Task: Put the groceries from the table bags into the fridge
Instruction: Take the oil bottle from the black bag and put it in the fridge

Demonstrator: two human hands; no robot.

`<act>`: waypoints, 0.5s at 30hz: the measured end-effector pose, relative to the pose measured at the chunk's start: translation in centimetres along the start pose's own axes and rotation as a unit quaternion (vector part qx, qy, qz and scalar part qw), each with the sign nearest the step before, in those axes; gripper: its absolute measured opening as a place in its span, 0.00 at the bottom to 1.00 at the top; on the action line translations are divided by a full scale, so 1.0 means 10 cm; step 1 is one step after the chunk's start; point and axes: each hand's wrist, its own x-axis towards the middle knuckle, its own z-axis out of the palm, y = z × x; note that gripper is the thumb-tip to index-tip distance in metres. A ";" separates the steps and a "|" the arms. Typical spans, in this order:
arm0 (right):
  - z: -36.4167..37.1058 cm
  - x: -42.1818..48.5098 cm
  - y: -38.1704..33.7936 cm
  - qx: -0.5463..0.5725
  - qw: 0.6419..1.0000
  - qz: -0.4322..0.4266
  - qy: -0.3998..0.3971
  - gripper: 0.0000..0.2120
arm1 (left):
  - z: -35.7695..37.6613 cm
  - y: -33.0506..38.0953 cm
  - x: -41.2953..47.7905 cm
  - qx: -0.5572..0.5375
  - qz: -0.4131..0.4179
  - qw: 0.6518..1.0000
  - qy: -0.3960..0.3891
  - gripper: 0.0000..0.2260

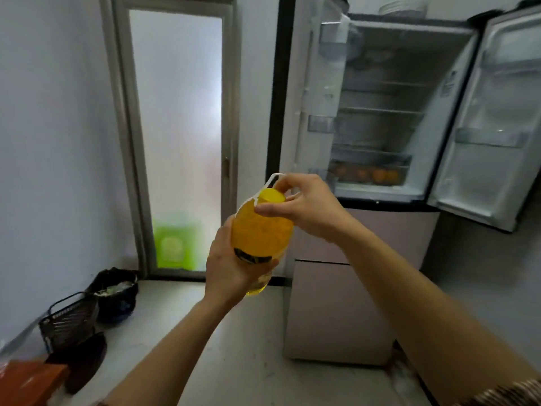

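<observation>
Between left hand (231,268) fingers curled round its dark-banded lower body and right hand (304,206) fingertips pinching its round yellow cap (272,196) sits a smooth, bulbous clear-plastic bottle (260,230) of yellow liquid, its label (251,257) unreadable.

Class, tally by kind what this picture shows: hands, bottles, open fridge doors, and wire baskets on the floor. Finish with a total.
Hands: 2 (left hand, right hand)
Bottles: 1 (yellow bottle, held by both hands)
Open fridge doors: 2 (left door, right door)
Wire baskets: 1 (black basket)
Total: 6
</observation>
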 end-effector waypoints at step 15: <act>-2.36 1.39 2.14 -0.134 0.977 0.039 0.159 0.17 | 3.59 0.25 1.93 -0.161 0.069 0.976 -0.132 0.45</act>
